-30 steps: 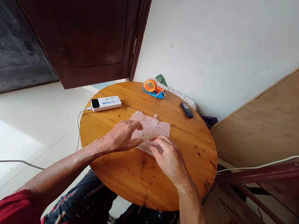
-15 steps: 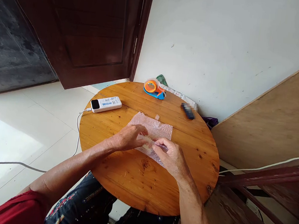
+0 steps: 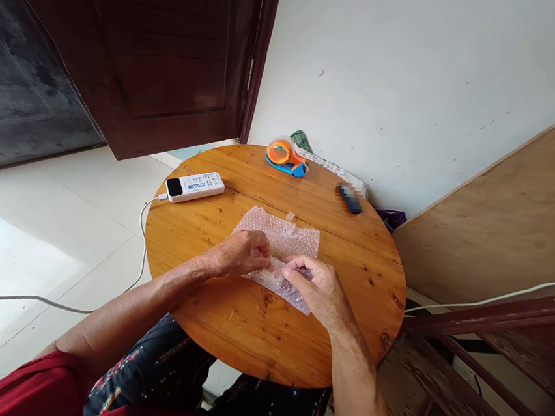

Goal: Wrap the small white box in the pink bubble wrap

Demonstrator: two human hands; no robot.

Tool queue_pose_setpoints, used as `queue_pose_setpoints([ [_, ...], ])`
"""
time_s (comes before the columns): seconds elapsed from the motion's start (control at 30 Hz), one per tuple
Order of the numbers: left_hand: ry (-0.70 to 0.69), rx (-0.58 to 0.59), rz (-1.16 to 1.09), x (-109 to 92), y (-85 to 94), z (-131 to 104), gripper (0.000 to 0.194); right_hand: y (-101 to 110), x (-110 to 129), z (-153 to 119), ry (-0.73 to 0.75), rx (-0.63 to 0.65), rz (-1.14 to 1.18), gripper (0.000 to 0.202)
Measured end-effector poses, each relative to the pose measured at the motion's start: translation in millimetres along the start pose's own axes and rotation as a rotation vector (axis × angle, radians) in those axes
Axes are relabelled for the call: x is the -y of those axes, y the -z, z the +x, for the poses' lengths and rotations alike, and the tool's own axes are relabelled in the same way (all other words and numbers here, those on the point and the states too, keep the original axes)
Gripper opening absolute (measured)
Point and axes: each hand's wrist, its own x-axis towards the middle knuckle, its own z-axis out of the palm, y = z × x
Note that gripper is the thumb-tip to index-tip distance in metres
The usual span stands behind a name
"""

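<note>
Near edge of bubble wrap point(image 3: 283, 248) newly folded, crosswise.

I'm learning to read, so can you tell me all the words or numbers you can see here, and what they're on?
White power bank: blue printed characters, too small to read.
White printed strip behind the tape dispenser: dark marks, too small to read.
Small dark object by the wall: blurred, nothing readable.
Item inside the bubble wrap: hidden by both hands, nothing readable.
</note>
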Motion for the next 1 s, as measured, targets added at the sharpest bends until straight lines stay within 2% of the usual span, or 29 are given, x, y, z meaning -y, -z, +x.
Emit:
queue_pose_setpoints([
  [0.27,-0.044,-0.021,-0.04,6,-5.1,-1,0.004,-5,-3,1,-0.055,0.003,0.116,0.014],
  [0.4,0.017,-0.016,-0.053,3,-5.3,-1,0.003,-6,-4,1,-0.076,-0.005,0.129,0.014],
  [0.5,0.066,-0.01,-0.052,1,-4.8,0,0.011,-8,-6,3,-0.09,-0.016,0.158,0.014],
  [0.63,0.071,-0.025,-0.021,2,-7.2,4,0.018,-11,-13,7,-0.078,-0.037,0.204,0.015],
  [0.73,0.079,-0.026,-0.007,5,-11.0,7,0.015,-8,-15,6,-0.043,-0.045,0.148,0.013],
  [0.8,0.087,-0.031,-0.005,6,-12.8,9,0.015,-2,-8,0,0.045,-0.134,0.014,0.011],
  [0.9,0.087,-0.02,0.003,7,-12.9,12,0.013,10,15,-16,0.325,-0.356,-0.255,0.01],
  [0.93,0.083,-0.011,0.007,6,-12.5,12,0.012,11,24,-22,0.415,-0.358,-0.337,0.01],
  [1.0,0.068,0.002,0.022,5,-11.8,14,0.011,9,39,-31,0.538,-0.245,-0.492,0.012],
])
